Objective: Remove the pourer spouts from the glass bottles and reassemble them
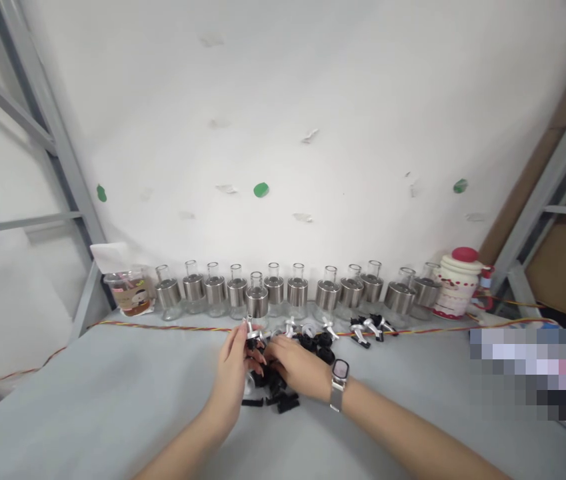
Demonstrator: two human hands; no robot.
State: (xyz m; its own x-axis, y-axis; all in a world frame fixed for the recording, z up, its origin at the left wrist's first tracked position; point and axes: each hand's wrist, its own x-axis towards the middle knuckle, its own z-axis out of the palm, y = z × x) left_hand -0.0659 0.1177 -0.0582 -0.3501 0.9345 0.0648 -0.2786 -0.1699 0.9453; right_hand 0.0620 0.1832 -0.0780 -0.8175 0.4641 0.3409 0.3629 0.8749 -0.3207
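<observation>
My left hand (231, 373) is closed around a small silver-and-black pourer-like fitting (253, 333), its silver end pointing up past the thumb. Close beside it, my right hand (301, 365) bends its fingers down among the small parts; their tips are hidden, so what they grip does not show. Black caps (323, 341) and short black strips (289, 404) lie around and below both hands. More silver-and-black fittings (329, 327) rest just beyond the right hand. On my right wrist is a watch (341, 371).
Glass bottles with metal bands (297, 291) line the wall. A twisted red-yellow cable (163, 327) crosses the grey table (113, 393). At the left stands a plastic cup (133, 293), at the right a cream jar with a red lid (457, 283). Further fittings (373, 328) lie right of centre.
</observation>
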